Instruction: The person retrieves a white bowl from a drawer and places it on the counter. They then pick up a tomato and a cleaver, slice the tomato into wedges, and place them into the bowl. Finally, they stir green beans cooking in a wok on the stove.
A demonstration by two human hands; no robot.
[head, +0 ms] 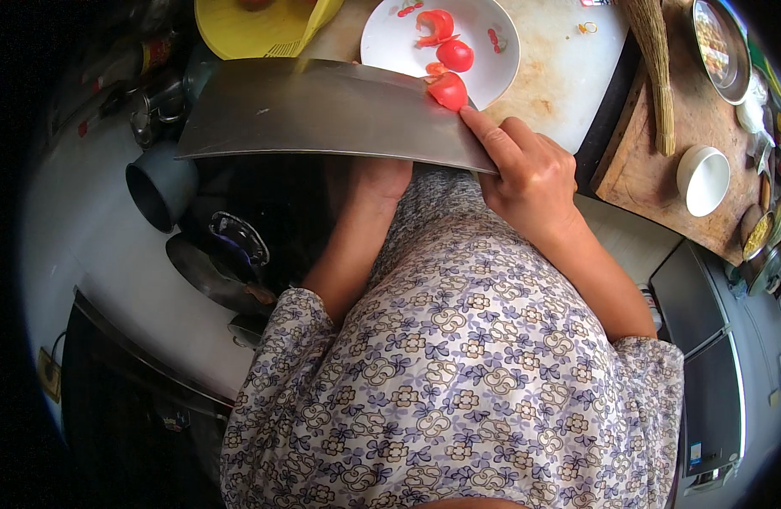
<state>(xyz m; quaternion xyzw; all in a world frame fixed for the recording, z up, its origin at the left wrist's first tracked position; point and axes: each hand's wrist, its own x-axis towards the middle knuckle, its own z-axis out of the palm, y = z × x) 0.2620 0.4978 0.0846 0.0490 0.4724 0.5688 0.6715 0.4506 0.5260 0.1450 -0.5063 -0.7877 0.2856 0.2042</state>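
A wide steel cleaver (314, 114) stretches across the upper middle, its broad face towards me. My right hand (530, 162) grips it at the right end, the index finger extended along the blade's face. A piece of red tomato (449, 92) rests on the blade by that fingertip. Most of my left hand (383, 177) is hidden behind the blade; the wrist and heel show below it, and whether the fingers hold anything is not visible. Beyond the cleaver, a white plate (381, 38) with a cherry pattern carries cut tomato pieces (455, 56).
A yellow plastic basket (250, 32) stands at the upper left. Left are a dark pot (161, 184) and a gas burner (239, 237). At right, a wooden board (645, 172) bears a straw brush (663, 121), a white bowl (703, 181) and a metal basin (737, 63).
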